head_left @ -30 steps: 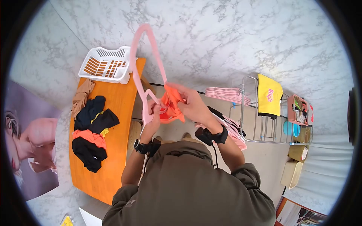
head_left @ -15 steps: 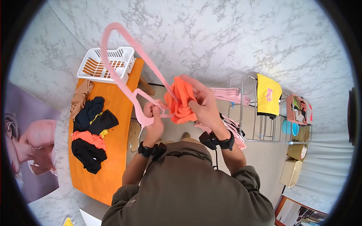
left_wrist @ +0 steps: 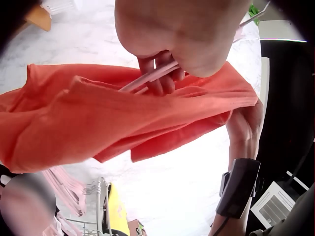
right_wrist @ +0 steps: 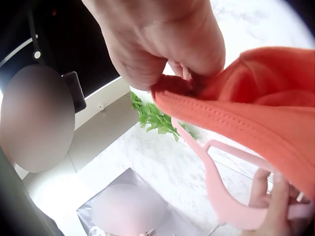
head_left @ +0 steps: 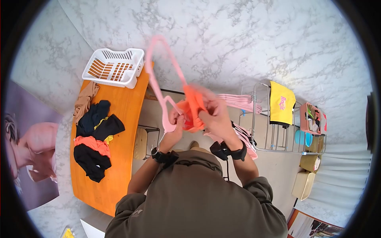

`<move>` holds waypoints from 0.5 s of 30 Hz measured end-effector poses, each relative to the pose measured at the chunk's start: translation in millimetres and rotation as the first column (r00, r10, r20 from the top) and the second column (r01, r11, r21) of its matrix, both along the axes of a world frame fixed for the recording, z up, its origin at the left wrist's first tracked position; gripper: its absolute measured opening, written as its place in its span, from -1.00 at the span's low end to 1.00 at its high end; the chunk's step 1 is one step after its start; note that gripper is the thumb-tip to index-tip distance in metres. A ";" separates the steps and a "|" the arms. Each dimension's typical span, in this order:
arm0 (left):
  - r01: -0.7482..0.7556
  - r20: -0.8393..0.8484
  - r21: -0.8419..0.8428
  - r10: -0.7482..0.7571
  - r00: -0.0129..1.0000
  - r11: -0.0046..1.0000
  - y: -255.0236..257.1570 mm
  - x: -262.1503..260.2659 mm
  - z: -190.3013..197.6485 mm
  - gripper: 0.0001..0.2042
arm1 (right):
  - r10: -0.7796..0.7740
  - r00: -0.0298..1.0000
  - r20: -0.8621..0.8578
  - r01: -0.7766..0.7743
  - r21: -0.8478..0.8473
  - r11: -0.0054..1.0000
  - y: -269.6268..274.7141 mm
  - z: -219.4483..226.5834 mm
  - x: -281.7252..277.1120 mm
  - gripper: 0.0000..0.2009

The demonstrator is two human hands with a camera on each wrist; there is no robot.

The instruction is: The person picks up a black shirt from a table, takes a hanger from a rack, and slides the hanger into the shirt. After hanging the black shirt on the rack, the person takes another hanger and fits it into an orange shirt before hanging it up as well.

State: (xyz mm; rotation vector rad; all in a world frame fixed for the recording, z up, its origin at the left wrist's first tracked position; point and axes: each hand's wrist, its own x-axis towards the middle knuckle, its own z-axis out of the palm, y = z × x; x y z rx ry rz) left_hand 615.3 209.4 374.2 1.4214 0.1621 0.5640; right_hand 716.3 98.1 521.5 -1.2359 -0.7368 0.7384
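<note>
A pink hanger (head_left: pixel 157 85) is held up in front of the body by the left hand (head_left: pixel 174 129), whose fingers curl round its bar. The orange garment (head_left: pixel 194 104) hangs about one end of the hanger. Its hem is pinched by the right hand (head_left: pixel 218 119). In the left wrist view the left hand (left_wrist: pixel 182 39) grips the bar inside the orange cloth (left_wrist: pixel 98 115). The right wrist view shows the right hand (right_wrist: pixel 162 44) pinching the stitched edge of the cloth (right_wrist: pixel 236 115), with the hanger (right_wrist: pixel 216 189) below.
At the left, an orange table (head_left: pixel 119 158) bears a white basket (head_left: pixel 129 79) and a row of crumpled clothes (head_left: pixel 93 146). A metal rack (head_left: pixel 278 150) at the right holds pink hangers (head_left: pixel 238 101), a yellow garment (head_left: pixel 281 103) and a pink basket (head_left: pixel 310 118). A stool (head_left: pixel 140 143) stands beside the table.
The hanger's far end has swung left, then back right. Both hands have shifted slightly rightward since the first frame, and the orange garment is bunched less than half a second ago.
</note>
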 end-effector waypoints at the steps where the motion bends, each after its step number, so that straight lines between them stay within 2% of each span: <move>1: 0.051 -0.023 0.009 -0.051 0.998 0.999 1.5 -1.3 -4.1 -0.92 | 0.003 1.000 -0.001 -0.003 0.000 1.000 -0.3 0.9 2.7 -0.33; 2: 0.050 -0.023 0.008 -0.050 0.998 0.999 1.9 -2.8 -10.2 -0.92 | -0.065 0.998 0.000 0.065 0.038 0.997 -0.6 2.4 5.5 -0.33; 3: 0.120 -0.035 -0.045 -0.121 0.992 0.992 1.5 -4.1 -16.3 -0.92 | -0.133 0.991 -0.002 0.133 0.076 0.988 -1.9 4.3 8.4 -0.33; 4: 0.188 -0.042 -0.099 -0.193 0.980 0.977 1.3 -6.0 -21.9 -0.91 | -0.134 0.991 -0.001 0.134 0.077 0.988 -5.0 7.7 11.1 -0.33; 6: 0.191 -0.061 -0.140 -0.201 0.978 0.972 3.8 -13.8 -33.7 -0.93 | -0.107 0.993 -0.056 0.111 0.084 0.990 -12.9 14.6 16.4 -0.33; 8: 0.234 -0.200 0.066 -0.217 0.955 0.970 12.5 -19.5 -47.9 -0.94 | -0.147 0.988 -0.053 0.151 0.074 0.986 -17.2 6.2 22.4 -0.33; 9: 0.201 -0.235 0.100 -0.173 0.956 0.975 16.1 -20.1 -51.3 -0.94 | -0.186 0.981 -0.051 0.189 0.062 0.980 -18.8 1.6 24.5 -0.33; 10: 0.200 -0.238 0.099 -0.172 0.956 0.975 20.8 -21.1 -38.7 -0.94 | -0.184 0.981 -0.054 0.188 0.062 0.980 -20.3 -0.2 25.6 -0.33; 12: 0.278 -0.365 -0.006 -0.261 0.894 0.960 34.0 -22.0 -15.8 -0.91 | -0.285 0.958 0.038 0.286 -0.001 0.958 -21.7 -2.8 29.7 -0.35; 13: 0.232 -0.371 0.025 -0.206 0.905 0.972 39.3 -22.6 -15.0 -0.91 | -0.283 0.959 0.037 0.283 0.001 0.959 -23.5 -4.3 33.2 -0.35; 14: 0.230 -0.372 0.026 -0.205 0.906 0.973 44.9 -24.5 -8.1 -0.91 | -0.296 0.948 0.120 0.306 -0.077 0.949 -26.5 -6.0 36.7 -0.37; 15: 0.208 -0.406 0.127 -0.141 0.903 0.970 50.4 -27.2 7.5 -0.88 | -0.302 0.931 0.203 0.335 -0.152 0.930 -28.9 -8.1 39.7 -0.40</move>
